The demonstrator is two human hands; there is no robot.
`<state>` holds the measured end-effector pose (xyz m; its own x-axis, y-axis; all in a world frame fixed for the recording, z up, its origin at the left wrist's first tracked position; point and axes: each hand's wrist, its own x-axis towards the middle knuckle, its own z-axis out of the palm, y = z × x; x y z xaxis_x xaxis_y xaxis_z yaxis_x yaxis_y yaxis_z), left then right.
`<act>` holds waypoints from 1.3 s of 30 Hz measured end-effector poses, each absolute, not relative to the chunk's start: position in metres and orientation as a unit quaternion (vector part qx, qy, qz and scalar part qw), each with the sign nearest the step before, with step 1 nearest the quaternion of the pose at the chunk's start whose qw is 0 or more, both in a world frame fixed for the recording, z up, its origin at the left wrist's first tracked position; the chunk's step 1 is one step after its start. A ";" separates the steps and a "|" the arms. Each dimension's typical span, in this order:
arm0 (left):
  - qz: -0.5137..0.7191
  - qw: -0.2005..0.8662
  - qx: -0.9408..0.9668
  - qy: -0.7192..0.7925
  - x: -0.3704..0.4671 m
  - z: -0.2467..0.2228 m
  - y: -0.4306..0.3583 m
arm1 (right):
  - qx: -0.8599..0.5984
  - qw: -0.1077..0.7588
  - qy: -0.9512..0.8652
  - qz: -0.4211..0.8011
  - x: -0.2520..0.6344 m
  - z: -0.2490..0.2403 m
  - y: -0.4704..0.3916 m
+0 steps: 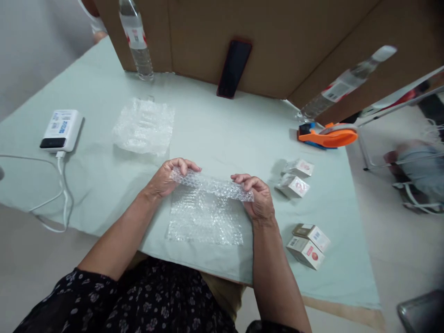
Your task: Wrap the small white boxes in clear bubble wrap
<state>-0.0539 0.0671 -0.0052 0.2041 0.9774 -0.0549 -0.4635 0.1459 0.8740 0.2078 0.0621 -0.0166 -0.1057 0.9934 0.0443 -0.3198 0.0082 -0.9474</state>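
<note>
Currently gripped: bubble wrap, flat on the tablecloth near the front edge, raised at the far end as a seemingly folded strip, probably held at both ends for straightness.
Left hand: pinching one strip end in a curled grip, with left forearm slanting inward.
Right hand: pinching the other end, with right forearm reaching almost straight ahead.
Small boxes: grouped in two pairs on the right, probably for easy reach.
Other sheet: lying beyond the left hand, perhaps set aside.
</note>
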 end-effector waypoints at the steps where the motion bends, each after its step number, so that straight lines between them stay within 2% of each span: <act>1: 0.535 0.676 0.387 0.327 -0.055 -0.005 0.067 | -0.376 0.551 -0.450 0.594 0.208 -0.016 0.062; 12: 0.525 0.693 0.397 0.294 -0.057 -0.004 0.064 | -0.368 0.554 -0.453 0.594 0.210 -0.014 0.060; 16: 0.520 0.694 0.355 0.349 -0.054 -0.002 0.066 | -0.404 0.563 -0.415 0.589 0.210 -0.015 0.062; 21: 0.491 0.682 0.305 0.447 -0.050 -0.002 0.067 | -0.497 0.533 -0.346 0.591 0.210 -0.018 0.065; 32: 0.493 0.664 0.316 0.466 -0.043 -0.002 0.065 | -0.495 0.537 -0.349 0.587 0.211 -0.019 0.065; 35: 0.517 0.557 0.395 0.516 -0.041 -0.003 0.061 | -0.493 0.547 -0.344 0.583 0.213 -0.018 0.066; 39: 0.522 0.275 0.559 0.583 -0.041 -0.005 0.058 | -0.495 0.553 -0.348 0.572 0.217 -0.019 0.068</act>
